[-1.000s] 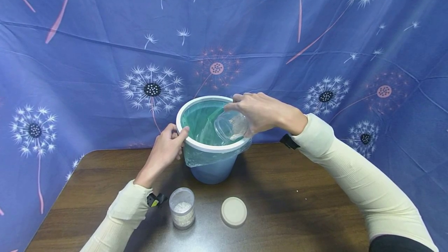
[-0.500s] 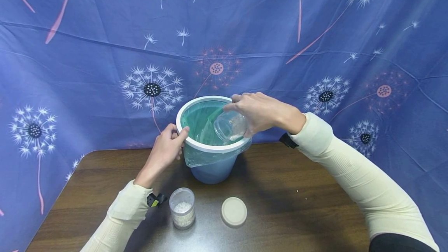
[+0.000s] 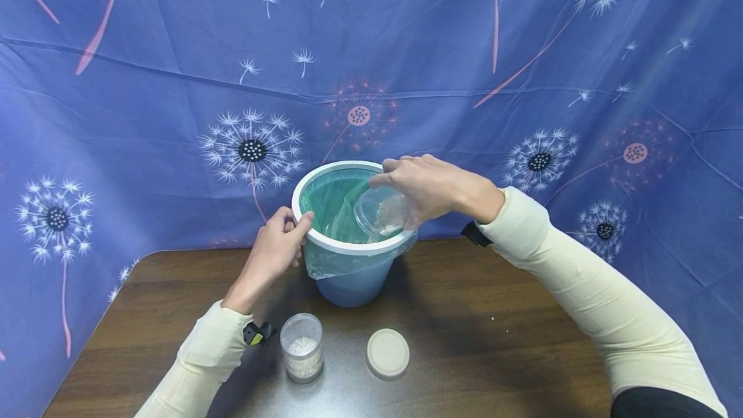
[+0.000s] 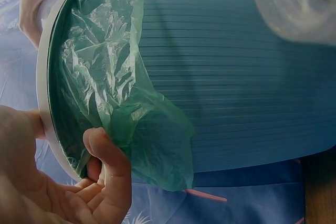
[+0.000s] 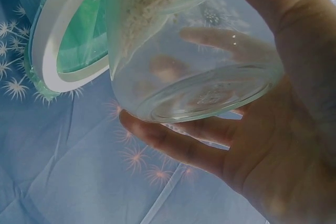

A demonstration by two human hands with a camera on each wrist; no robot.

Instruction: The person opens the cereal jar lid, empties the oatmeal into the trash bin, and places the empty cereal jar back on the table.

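Note:
A blue trash can (image 3: 355,282) with a white rim ring and a thin green bag (image 4: 100,51) folded over its edge stands at the table's back. My left hand (image 3: 275,244) grips the rim on its left side, thumb on top and fingers curled beneath. Over the right side of the opening, my right hand (image 3: 435,189) holds a clear jar (image 5: 194,72) tipped on its side, mouth toward the inside of the can. Pale grains (image 5: 147,11) lie along the jar's lower wall near the mouth.
A second clear jar (image 3: 302,360), partly filled with white grains, stands on the wooden table (image 3: 464,366) near the left forearm. Right of it lies a round cream lid (image 3: 387,353). A few loose grains dot the tabletop at right. A patterned blue cloth (image 3: 435,31) hangs behind.
Both hands keep nearly the same place on the rim and the jar. The grains inside the tipped jar show a slightly different spread; otherwise the scene looks the same.

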